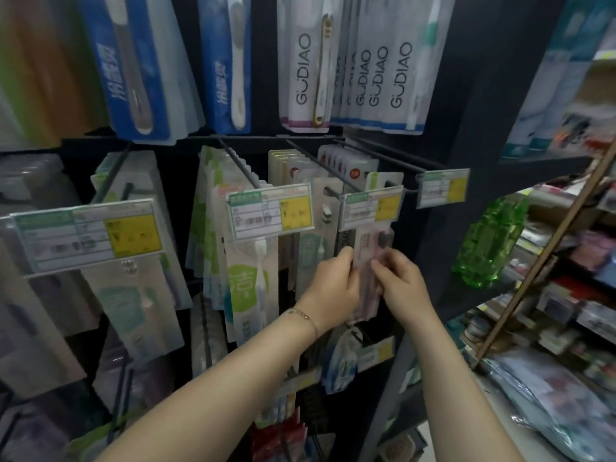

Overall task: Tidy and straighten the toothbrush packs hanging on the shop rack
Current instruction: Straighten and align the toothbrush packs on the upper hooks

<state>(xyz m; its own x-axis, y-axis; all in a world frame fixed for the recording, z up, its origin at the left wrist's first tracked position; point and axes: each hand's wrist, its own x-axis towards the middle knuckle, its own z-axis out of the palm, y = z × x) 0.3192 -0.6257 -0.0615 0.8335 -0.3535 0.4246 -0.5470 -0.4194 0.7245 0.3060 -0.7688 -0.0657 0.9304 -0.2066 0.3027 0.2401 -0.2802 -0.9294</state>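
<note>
Pinkish toothbrush pack btwn both hands: left hand & right hand each pinch an edge.

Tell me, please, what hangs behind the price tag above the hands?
Toothbrush packs in a row on the hook; the left hand and right hand grip the front pack. The tag covers part of that pack.
</note>
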